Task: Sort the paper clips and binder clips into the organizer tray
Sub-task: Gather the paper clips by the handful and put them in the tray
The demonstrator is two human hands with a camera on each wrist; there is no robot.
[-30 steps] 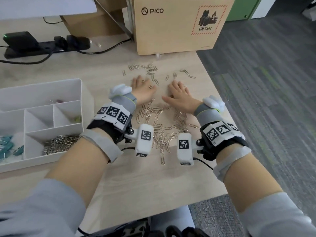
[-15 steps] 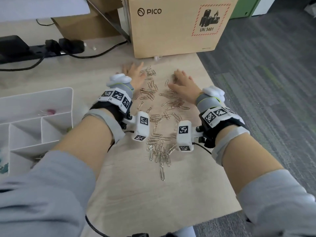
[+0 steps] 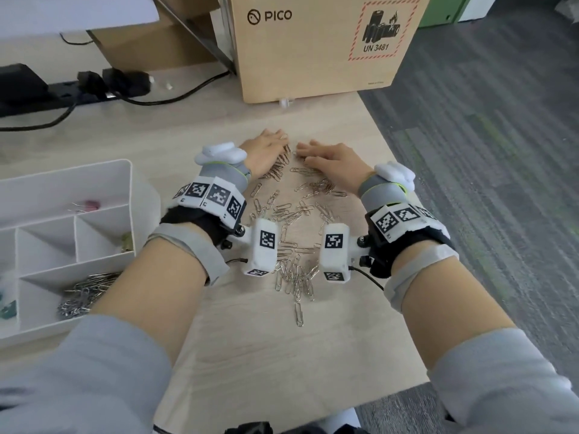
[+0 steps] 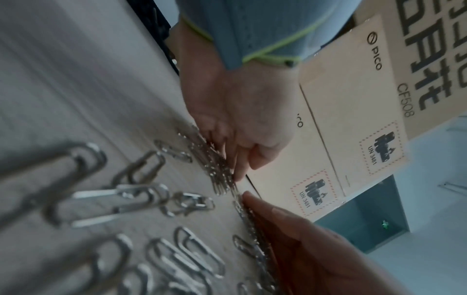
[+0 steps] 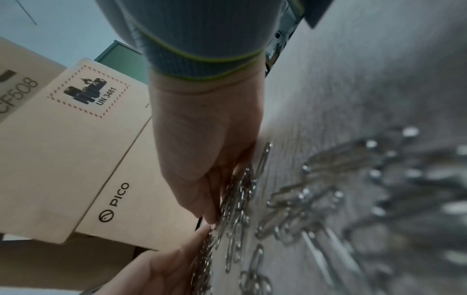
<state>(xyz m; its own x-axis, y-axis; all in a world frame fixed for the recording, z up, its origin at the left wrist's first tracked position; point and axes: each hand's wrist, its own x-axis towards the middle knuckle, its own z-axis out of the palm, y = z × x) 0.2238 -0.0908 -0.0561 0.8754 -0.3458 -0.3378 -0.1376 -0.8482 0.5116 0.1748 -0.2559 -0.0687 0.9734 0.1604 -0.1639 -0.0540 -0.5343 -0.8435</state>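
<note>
Several silver paper clips (image 3: 291, 220) lie scattered on the wooden table between my wrists. My left hand (image 3: 266, 150) and right hand (image 3: 329, 156) rest flat on the table at the far end of the scatter, fingers straight, fingertips almost meeting. Clips bunch against the inner edge of each hand. In the left wrist view my left hand (image 4: 316, 249) edges a row of clips (image 4: 220, 169), with the right hand (image 4: 240, 123) opposite. The right wrist view shows the same clips (image 5: 235, 199). The white organizer tray (image 3: 94, 183) at left holds a pile of paper clips (image 3: 84, 292) in its front compartment.
A PICO cardboard box (image 3: 319, 48) stands just beyond my fingertips. A black power strip (image 3: 62, 89) with cables lies at the back left. The table's right edge runs close to my right wrist, with carpet (image 3: 485, 183) beyond. One stray clip (image 3: 298, 313) lies nearest me.
Both hands reached away from me to the far side of the clips, then swung inward until the fingertips nearly met, bunching the far clips between them.
</note>
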